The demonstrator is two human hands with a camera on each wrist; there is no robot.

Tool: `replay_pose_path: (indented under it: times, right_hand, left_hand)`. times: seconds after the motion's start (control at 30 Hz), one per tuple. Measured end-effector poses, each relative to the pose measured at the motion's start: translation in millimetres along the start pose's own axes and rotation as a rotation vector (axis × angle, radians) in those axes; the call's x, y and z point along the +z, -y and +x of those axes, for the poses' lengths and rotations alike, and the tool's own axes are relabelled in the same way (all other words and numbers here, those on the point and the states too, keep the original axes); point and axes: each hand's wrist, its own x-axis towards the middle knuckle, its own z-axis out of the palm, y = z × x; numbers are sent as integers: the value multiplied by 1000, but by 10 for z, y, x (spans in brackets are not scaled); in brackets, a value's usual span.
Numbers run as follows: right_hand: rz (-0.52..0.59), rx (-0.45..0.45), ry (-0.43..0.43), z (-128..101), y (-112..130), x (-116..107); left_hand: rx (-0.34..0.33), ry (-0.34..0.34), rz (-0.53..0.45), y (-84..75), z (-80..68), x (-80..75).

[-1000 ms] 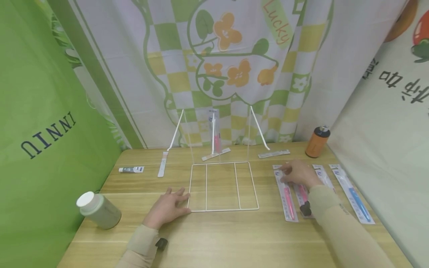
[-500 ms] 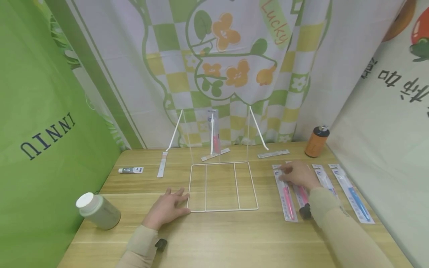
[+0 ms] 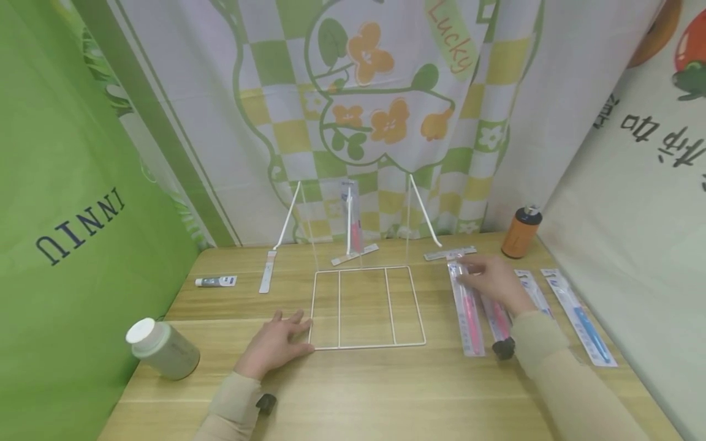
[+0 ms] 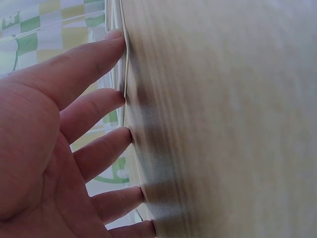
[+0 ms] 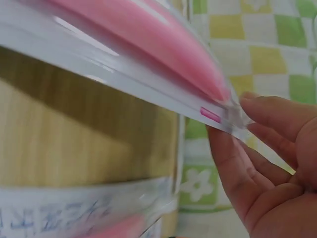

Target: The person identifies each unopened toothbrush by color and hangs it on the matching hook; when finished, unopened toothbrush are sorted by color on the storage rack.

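My right hand pinches the upper end of a clear-packaged pink toothbrush, raised off the table. In the right wrist view, thumb and fingers grip the pack's edge close to the pink handle. Beneath that hand lies another packaged pink toothbrush, partly covered. My left hand rests on the table with its fingers spread, thumb and fingertips touching the left front corner of a white wire display rack. One packaged pink toothbrush hangs on the rack's middle hook.
Packaged toothbrushes with blue handles lie at the right. An orange bottle stands at the back right. On the left are a toothpaste tube and a green-grey jar. Label strips sit near the hook ends.
My right hand has lifted the leftmost packaged toothbrush from the table, up and slightly to the left. The left hand stays at the rack corner.
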Motion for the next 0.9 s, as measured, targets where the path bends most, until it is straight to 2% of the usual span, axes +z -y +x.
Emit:
replay_pose_path:
  times: [0.2, 0.4, 0.5, 0.7, 0.9]
  right_hand:
    - [8, -111, -112, -105, 470, 46]
    - [114, -393, -278, -145, 850, 291]
    - [164, -497, -327, -216, 1058, 379]
    - [279, -692, -360, -368, 1505, 460]
    - [413, -803, -345, -483, 1848, 510]
  left_hand:
    - [-2, 2, -8, -1, -8, 0]
    - [-6, 7, -13, 10, -7, 3]
    - [-3, 11, -6, 20, -1, 11]
    - [3, 10, 1, 28, 10, 12]
    - [4, 9, 6, 23, 0, 13]
